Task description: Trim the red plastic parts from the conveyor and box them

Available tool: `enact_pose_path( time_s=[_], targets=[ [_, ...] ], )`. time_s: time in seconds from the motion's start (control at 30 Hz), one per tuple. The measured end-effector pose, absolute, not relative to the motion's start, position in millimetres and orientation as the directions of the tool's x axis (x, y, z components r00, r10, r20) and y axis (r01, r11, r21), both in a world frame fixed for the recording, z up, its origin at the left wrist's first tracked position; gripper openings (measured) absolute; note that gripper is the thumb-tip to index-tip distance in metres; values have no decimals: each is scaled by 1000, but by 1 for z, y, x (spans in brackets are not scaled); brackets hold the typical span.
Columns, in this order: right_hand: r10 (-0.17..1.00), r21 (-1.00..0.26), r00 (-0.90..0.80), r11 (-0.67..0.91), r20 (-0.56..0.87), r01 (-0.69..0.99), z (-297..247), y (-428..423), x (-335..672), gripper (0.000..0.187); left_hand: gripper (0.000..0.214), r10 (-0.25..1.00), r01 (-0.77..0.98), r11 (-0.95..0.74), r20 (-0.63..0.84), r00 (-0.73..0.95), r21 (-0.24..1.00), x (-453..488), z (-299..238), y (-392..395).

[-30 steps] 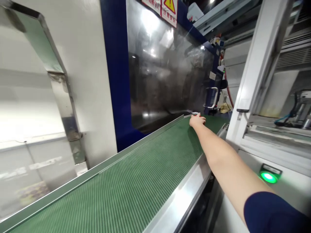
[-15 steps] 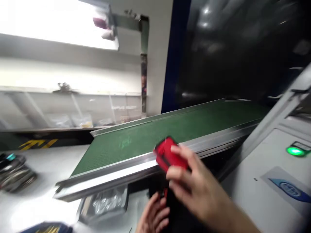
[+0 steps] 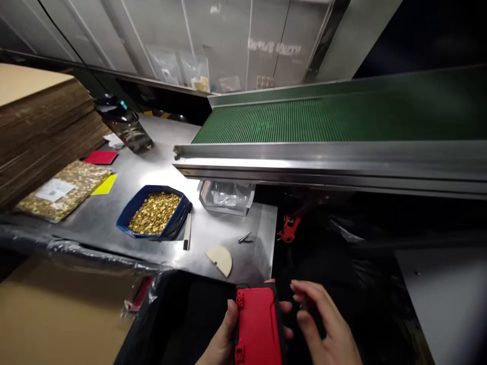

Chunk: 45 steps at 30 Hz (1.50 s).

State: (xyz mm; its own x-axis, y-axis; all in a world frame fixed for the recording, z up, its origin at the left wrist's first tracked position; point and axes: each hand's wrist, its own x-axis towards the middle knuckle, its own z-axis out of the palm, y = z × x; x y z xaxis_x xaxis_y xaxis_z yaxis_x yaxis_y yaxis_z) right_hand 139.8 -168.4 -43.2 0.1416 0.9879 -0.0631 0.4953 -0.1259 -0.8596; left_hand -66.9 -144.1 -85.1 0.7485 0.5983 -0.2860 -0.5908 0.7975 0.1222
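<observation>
A red plastic case (image 3: 259,324) with black edges and small hinge-like parts on its left side lies in my left hand (image 3: 222,332). The thumb rests along its left edge, while the fingertips come round from behind on the right. My right hand (image 3: 330,329) is just to the right of the case, fingers bent and apart, holding nothing. Ahead of the hands, a cream half-round piece (image 3: 221,260) and a small metal tool (image 3: 245,238) lie on the metal table (image 3: 243,263).
A green conveyor belt (image 3: 289,121) with a metal side rail crosses ahead. On the table are a blue tray (image 3: 124,215) of gold-coloured small parts, a bag of similar parts (image 3: 79,177), a bottle (image 3: 129,129) and stacked cardboard (image 3: 41,126). An orange-red tool (image 3: 289,228) hangs under the belt.
The red case was in my right hand by the conveyor rail and is now in my left hand, lower down. My right hand has let go. The view has swung left and down.
</observation>
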Motion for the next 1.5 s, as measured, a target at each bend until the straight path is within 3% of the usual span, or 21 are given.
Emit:
enact_pose_path(
  time_s=[0.13,0.23,0.43,0.53,0.63,0.73,0.8,0.9,0.97,1.03,1.13,1.23,1.3,1.37,1.43,1.5],
  targets=[
    [957,-912,-3,-274,-289,304,-43,-157,137,36,102,510,-505,855,-364,779,117,-72,-84,-161],
    [917,-908,-111,-350,-382,232,-33,-153,129,40,102,500,-488,859,-446,742,152,-72,-86,-167],
    [907,-897,-186,-309,-378,316,-18,-152,116,50,101,517,-499,846,-521,679,189,-64,-94,-170],
    [904,-900,-186,-323,-384,292,-23,-153,117,50,91,575,-498,814,-533,621,297,-63,-90,-166],
    [923,-902,-27,-367,-383,226,-31,-153,126,41,87,650,-458,759,-502,571,463,-63,-81,-160],
    [908,-879,270,-391,-320,273,-35,-152,142,39,101,705,-414,693,-436,558,591,-61,-73,-154],
    [886,-841,333,-430,-323,328,-33,-152,152,38,113,733,-388,653,-413,540,651,-58,-71,-153],
    [864,-797,171,-502,-473,335,-29,-156,159,44,121,808,-305,550,-405,427,777,-55,-73,-155],
    [846,-808,-8,-507,-534,299,-27,-160,156,52,117,875,-142,425,-365,318,894,-54,-77,-157],
    [843,-841,-133,-481,-521,246,-27,-164,149,66,110,945,76,224,-236,229,972,-53,-81,-158],
    [835,-845,-160,-492,-526,210,-30,-166,136,74,104,981,349,-71,2,196,934,-53,-83,-159],
    [829,-830,-106,-525,-549,191,-35,-163,133,58,114,964,412,-171,66,257,895,-59,-77,-158],
    [838,-837,-82,-523,-540,161,-40,-159,139,50,107,959,327,-61,-36,281,943,-68,-70,-155],
    [833,-840,-107,-537,-542,80,-46,-156,149,47,80,934,196,210,-256,249,958,-77,-64,-148],
    [817,-827,-179,-561,-549,-26,-50,-153,157,48,66,828,17,520,-509,236,854,-82,-62,-139],
    [799,-812,-259,-578,-543,-82,-52,-151,159,49,73,623,-153,770,-676,393,620,-82,-63,-132]
  ],
)
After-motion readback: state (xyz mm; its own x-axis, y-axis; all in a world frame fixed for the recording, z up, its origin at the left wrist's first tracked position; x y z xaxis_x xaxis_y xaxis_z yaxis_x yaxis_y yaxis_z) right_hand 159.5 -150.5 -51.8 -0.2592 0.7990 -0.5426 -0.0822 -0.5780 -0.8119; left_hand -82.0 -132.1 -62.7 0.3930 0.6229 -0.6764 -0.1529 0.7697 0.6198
